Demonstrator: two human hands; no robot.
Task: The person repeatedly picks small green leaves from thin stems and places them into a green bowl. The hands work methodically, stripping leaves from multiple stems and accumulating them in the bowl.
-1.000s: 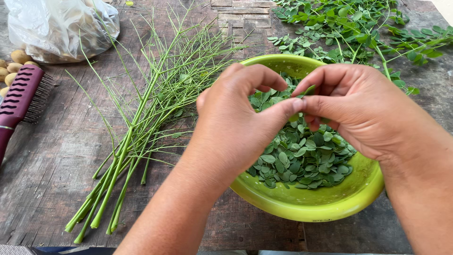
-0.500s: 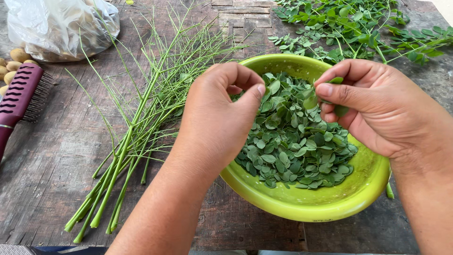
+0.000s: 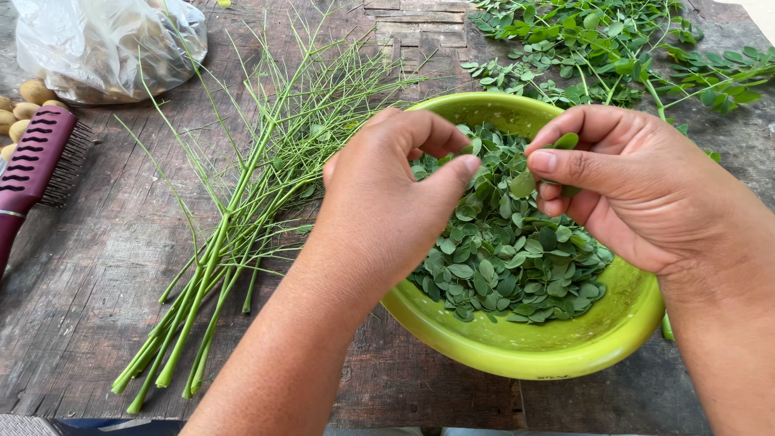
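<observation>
wood comes first: weathered wooden table fills the view, grey planks under everything. next in size, lime green plastic bowl sits at about five o'clock from centre, heaped with small round loose leaves. bare green stems lie in a fan at nine o'clock from the bowl, their long axis running from seven o'clock up to one o'clock, thick ends nearest the person. leafy branches spread at twelve to one o'clock, just beyond the bowl's far rim.

left hand hovers over the bowl's near-left rim, thumb and forefinger curled close together; whether anything is pinched between them i cannot tell. right hand is over the bowl's right half, fingers closed on a little sprig of leaves, one leaf poking up above the forefinger. that sprig lies at three o'clock from the left fingertips, just beside them, right above the pile; the right hand clearly has it.

clear plastic bag, crumpled, no label readable, sits at ten o'clock. maroon hairbrush lies at nine o'clock by the edge, and small tan pods peek out beside it.
</observation>
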